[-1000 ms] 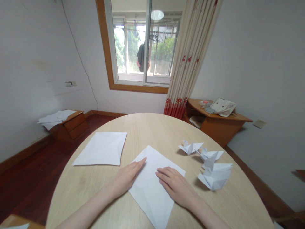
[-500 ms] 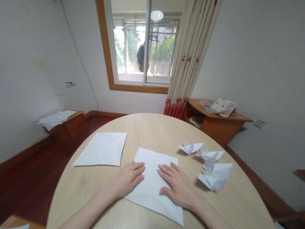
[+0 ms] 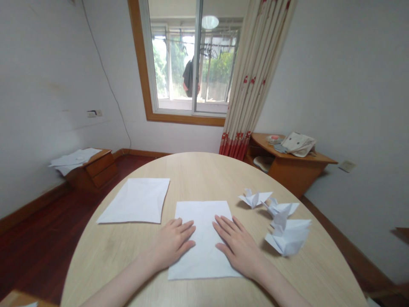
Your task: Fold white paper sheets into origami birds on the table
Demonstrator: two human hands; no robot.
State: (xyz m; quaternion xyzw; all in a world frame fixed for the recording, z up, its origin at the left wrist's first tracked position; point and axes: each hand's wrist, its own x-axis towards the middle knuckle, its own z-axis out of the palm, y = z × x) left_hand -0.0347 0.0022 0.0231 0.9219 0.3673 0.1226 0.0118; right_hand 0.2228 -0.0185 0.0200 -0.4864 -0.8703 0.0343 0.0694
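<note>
A white sheet of paper (image 3: 203,256) lies flat on the round wooden table (image 3: 198,170), its near edge roughly level with the table's front. My left hand (image 3: 177,241) rests on the sheet's left side, palm down, fingers stretched out. On the right side, my right hand (image 3: 238,245) lies flat with fingers spread. Neither hand grips anything. To the right stand several folded paper birds: a small one (image 3: 254,198) at the back, another (image 3: 281,209) in the middle, and a larger one (image 3: 289,236) nearest me.
White paper (image 3: 137,200), squarish, lies at the table's left. Beyond the table are a low drawer cabinet (image 3: 100,166) with papers on top, a brown corner desk (image 3: 297,170) carrying a cloth bag (image 3: 299,143), and a curtain (image 3: 246,85) beside the window.
The sheet under my hands has turned, so its edges now run nearly square to me. My hands have shifted slightly with it. The paper birds stay in place.
</note>
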